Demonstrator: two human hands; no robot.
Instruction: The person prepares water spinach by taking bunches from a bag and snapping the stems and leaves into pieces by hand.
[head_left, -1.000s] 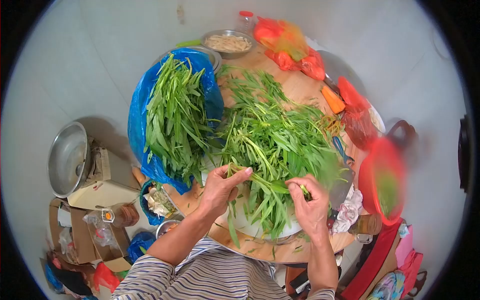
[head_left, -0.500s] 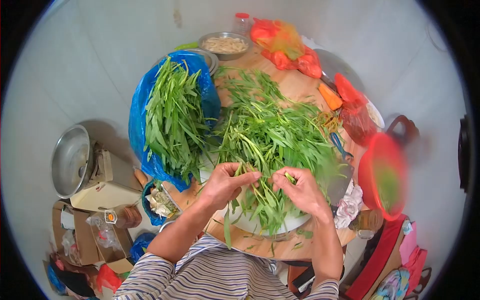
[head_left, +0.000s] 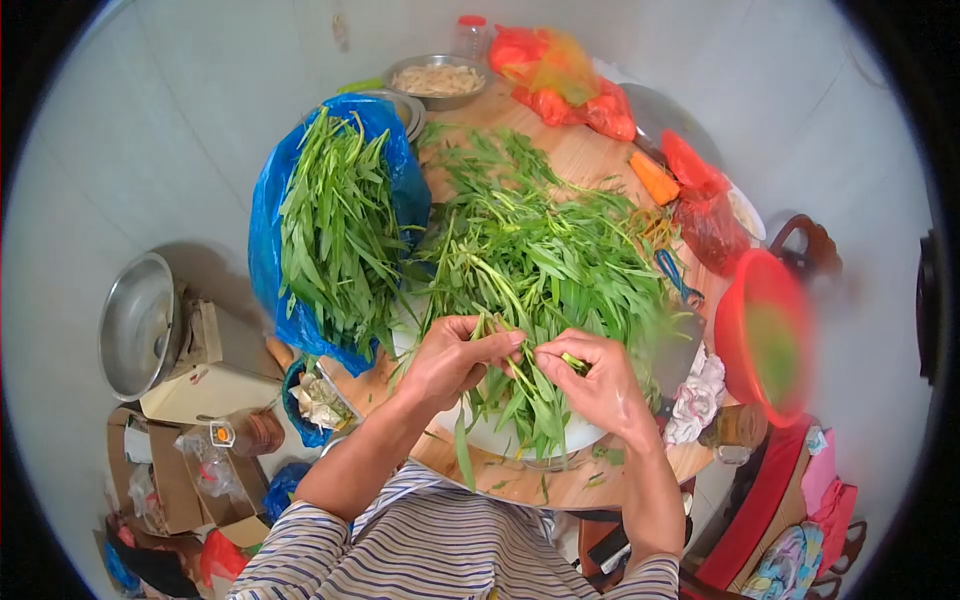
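Observation:
A big heap of long-leaved leafy greens point(head_left: 560, 255) covers the middle of the round wooden table, in front of my hands. My left hand point(head_left: 452, 362) is closed in a pinch on leafy green stalks at the near edge of the heap, with a long leaf hanging below it. Close beside it, my right hand point(head_left: 592, 378) pinches short green stem pieces between thumb and fingers. The fingertips of both hands nearly meet over the greens. Part of a white plate point(head_left: 590, 428) shows under the heap. More greens point(head_left: 340, 215) fill a blue plastic bag point(head_left: 268, 225) on the left.
A red basin point(head_left: 737, 335) with blurred greens stands right, near a cleaver point(head_left: 682, 350) and blue-handled scissors point(head_left: 678, 276). Behind are a carrot piece point(head_left: 654, 179), red bags point(head_left: 605, 108) and a metal bowl point(head_left: 440, 100). A small bin point(head_left: 308, 425) sits left.
My right hand has moved slightly left, closer to my left hand, both still pinching stems. The whole view has shifted a little; the heap and bag look the same.

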